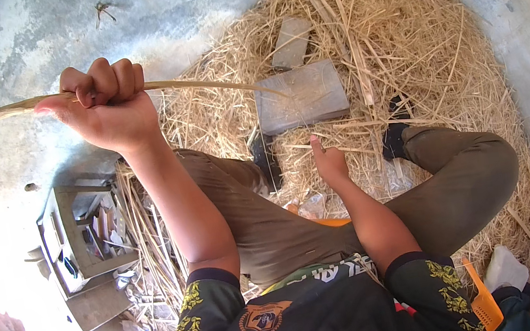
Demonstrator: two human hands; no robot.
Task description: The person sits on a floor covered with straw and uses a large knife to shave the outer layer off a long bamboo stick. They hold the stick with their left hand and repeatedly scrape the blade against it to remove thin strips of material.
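My left hand (106, 102) is raised and closed in a fist around a long straw strand (209, 85). The strand runs from the far left edge through my fist and slopes down right toward a flat grey stone slab (309, 91). My right hand (329, 160) is low between my knees, resting on the straw just below the slab, fingers curled around thin stalks; its grip is hard to make out. I sit cross-legged in olive trousers on a big straw pile (398, 38).
A smaller grey stone (292, 42) lies behind the slab. A concrete hollow block (84, 234) holding odds and ends stands at my left on the concrete floor (32, 155). An orange plastic piece (482, 301) and a white bag (507, 269) lie at lower right.
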